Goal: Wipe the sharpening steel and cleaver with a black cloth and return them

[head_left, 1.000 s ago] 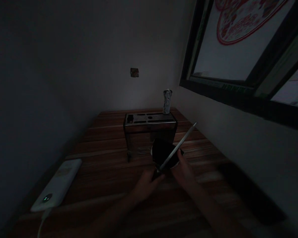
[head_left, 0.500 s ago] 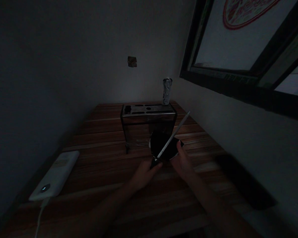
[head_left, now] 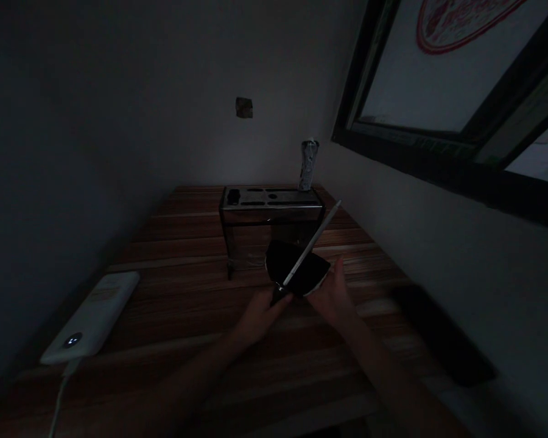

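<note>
In the head view my left hand (head_left: 259, 313) is closed around the dark handle of a knife (head_left: 313, 241). Its long, slim, pale blade points up and to the right. Behind and under the blade is a black sheet-like piece (head_left: 278, 258) with a thin pale edge; its material is too dark to make out. My right hand (head_left: 332, 298) grips this piece by its lower right edge, fingers partly hidden beneath it. Just beyond stands a slotted rack (head_left: 251, 205) with a metal-looking top. A speckled grey handle (head_left: 307, 165) stands upright at its right end.
A white power bank (head_left: 95, 310) with a cable lies on the wood-grain table (head_left: 173, 316) at left. A dark flat object (head_left: 442, 334) lies at right, blurred. Walls border the table, and a dark window frame (head_left: 406, 140) juts in at upper right. The light is dim.
Both hands, the knife and the black piece have shifted slightly left. My right thumb has moved from the top of the black piece to its edge. The view has moved slightly.
</note>
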Tool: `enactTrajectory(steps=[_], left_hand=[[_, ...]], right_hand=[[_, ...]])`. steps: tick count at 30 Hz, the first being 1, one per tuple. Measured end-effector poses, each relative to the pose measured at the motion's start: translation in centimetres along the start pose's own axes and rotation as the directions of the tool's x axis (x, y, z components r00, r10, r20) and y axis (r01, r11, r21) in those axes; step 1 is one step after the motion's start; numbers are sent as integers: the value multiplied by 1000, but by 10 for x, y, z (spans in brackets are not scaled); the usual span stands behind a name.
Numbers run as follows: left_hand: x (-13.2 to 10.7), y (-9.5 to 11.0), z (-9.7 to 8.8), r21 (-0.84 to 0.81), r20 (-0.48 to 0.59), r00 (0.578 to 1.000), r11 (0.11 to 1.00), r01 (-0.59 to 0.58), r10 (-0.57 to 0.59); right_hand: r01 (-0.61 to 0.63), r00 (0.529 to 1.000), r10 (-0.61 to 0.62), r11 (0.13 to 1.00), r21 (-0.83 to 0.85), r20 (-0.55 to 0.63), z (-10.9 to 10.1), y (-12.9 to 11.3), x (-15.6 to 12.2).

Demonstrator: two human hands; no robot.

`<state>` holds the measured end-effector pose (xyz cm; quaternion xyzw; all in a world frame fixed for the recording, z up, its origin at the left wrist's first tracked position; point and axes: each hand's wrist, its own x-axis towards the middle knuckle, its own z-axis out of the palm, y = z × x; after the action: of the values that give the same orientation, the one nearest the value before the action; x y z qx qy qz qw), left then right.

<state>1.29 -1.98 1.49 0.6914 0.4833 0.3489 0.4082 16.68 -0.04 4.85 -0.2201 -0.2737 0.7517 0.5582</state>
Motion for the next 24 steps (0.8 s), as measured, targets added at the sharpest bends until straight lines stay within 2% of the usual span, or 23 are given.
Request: enactTrajectory(steps=[3,5,14,19,24], left_hand=[[0,0,0,11,-13,1000,1000,-7,7],[0,1,0,14,-15,1000,1000,2,-2],[1,-1,-1,-8,10,1000,1000,2,-2],[1,-1,-1,7,30,999,1000,23,-23],[0,3,0,88,62,998,996,14,-20]], right_hand=[[-54,995,55,998,17,-88,-4,1,2],[-50,992,47,998,-22,-116,-7,3,4],[11,999,-17,979,-202,-31,-12,2,0],[7,999,-15,971,-240,-32,-15,11,0],[-22,995,-3,967,-253,-97,-11,14,-1]])
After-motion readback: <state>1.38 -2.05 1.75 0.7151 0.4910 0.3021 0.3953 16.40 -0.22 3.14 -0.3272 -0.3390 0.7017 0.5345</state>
